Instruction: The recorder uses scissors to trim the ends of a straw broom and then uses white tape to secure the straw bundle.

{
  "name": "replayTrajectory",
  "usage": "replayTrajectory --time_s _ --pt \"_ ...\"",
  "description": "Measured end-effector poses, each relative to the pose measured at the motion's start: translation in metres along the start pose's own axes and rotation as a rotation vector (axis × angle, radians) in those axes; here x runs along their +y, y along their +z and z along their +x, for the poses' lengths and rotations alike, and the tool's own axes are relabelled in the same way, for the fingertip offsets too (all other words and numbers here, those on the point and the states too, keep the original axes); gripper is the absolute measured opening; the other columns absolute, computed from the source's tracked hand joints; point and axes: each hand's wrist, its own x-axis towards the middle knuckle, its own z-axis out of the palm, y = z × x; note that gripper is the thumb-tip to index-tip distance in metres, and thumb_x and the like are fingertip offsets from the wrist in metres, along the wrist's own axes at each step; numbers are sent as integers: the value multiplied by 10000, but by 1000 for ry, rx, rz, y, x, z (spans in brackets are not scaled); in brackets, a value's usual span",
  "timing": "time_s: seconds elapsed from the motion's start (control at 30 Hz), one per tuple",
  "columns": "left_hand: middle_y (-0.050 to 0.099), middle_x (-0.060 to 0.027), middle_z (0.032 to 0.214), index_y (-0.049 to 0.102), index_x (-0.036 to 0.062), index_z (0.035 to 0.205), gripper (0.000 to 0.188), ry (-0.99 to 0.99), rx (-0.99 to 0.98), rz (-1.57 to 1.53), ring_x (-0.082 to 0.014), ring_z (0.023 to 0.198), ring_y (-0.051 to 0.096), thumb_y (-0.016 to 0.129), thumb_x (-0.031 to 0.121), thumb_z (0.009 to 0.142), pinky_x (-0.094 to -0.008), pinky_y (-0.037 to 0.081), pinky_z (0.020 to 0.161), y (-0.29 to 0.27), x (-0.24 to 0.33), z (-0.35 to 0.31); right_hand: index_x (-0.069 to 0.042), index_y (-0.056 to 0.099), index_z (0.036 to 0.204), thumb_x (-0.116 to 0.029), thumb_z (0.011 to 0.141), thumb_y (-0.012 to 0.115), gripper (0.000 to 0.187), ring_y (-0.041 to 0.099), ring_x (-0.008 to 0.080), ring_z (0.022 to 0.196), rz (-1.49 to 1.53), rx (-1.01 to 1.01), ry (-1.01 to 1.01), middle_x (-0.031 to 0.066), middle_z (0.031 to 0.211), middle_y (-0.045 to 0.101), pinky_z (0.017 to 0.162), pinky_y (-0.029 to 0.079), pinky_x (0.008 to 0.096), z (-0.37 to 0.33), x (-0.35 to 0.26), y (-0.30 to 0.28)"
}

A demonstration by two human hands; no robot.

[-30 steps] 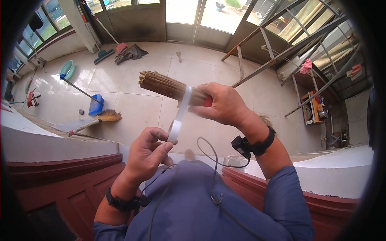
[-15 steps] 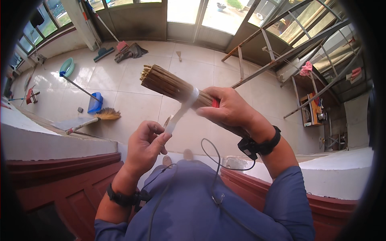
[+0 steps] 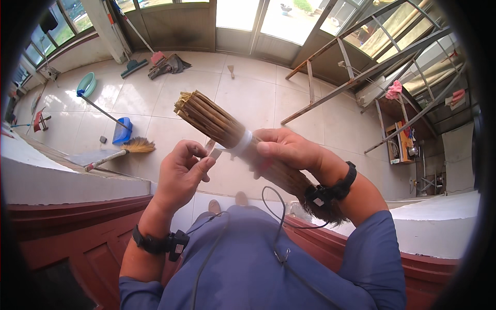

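Note:
A short broom of bundled brown stalks (image 3: 212, 118) slants across the middle, its cut ends up at the left and dark bristles (image 3: 333, 211) down by my right wrist. My right hand (image 3: 297, 150) is closed around the bundle, thumb on top. White tape (image 3: 245, 139) circles the stalks just left of that hand. Pinched in my left hand (image 3: 185, 173) is a roll of tape (image 3: 210, 145), seen nearly edge-on and partly hidden by the fingers. A short strip (image 3: 223, 150) runs from the roll to the bundle. A blurred red patch (image 3: 265, 166) shows on the broom below my right thumb.
On the tiled floor at left lie a blue dustpan (image 3: 122, 131), a straw broom (image 3: 137, 145) and a green basin (image 3: 88, 83). A metal ladder frame (image 3: 356, 80) leans at right. A wooden box of tools (image 3: 397, 147) stands beyond it. A cable (image 3: 279, 206) hangs between my arms.
The broom has turned in my right hand and its bristle end has swung into view. My left hand has risen slightly, and the tape span between roll and bundle is shorter.

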Motion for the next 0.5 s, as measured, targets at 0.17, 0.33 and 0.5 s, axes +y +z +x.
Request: replayTrajectory --time_s 0.17,0.33,0.5 --pt "631 -24 885 574 20 1050 190 10 -3 3 -69 678 618 716 85 943 -222 528 584 3 -5 4 22 609 1207 -489 1020 533 550 651 177 905 -14 -23 72 110 1015 666 831 536 338 3 16 -9" --pt "633 -24 911 575 16 1053 199 -8 -25 -2 -78 713 627 720 97 944 -230 551 614 8 -11 6 4 602 1223 -521 1033 488 569 650 184 932 -17 -51 108 113 1032 674 843 526 341 7 25 -17" --pt "633 -31 926 574 13 1059 207 -72 -30 26 -84 722 633 721 103 944 -238 558 630 12 -10 2 9 549 1311 -468 1047 478 550 662 209 953 90 -78 72 137 1119 667 873 547 363 10 28 -14"
